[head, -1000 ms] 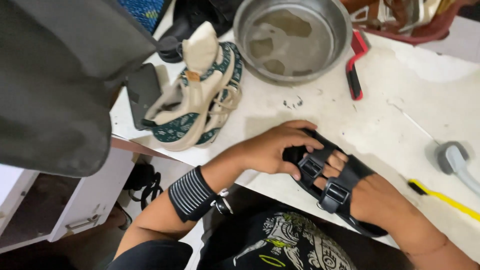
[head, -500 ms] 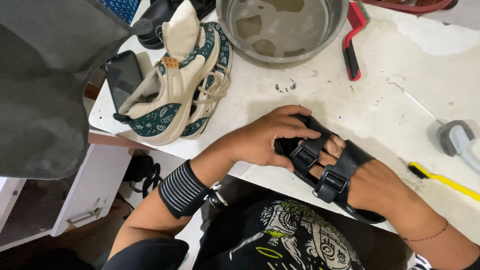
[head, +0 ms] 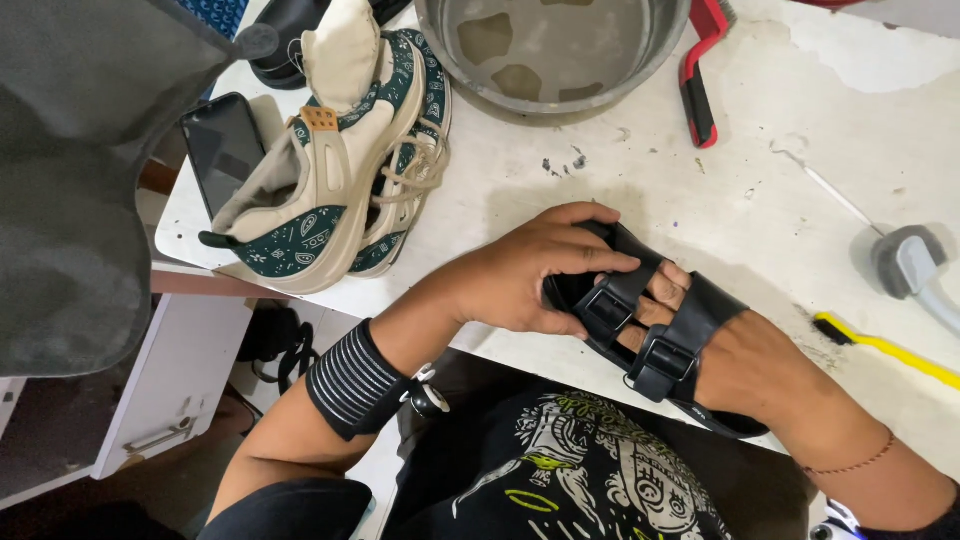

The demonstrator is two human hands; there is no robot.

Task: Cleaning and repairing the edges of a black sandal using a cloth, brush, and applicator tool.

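While right hand (head: 740,360) fills black sandal (head: 650,320) under 2 straps | left hand (head: 530,275) fingers (head: 590,262) pinching its front

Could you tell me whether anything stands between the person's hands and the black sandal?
Nothing does: the right hand is slid inside the black sandal under its buckled straps, and the left hand grips its front end directly.

Black-and-white striped band on left forearm, thin red string bracelet on right wrist, black printed shirt
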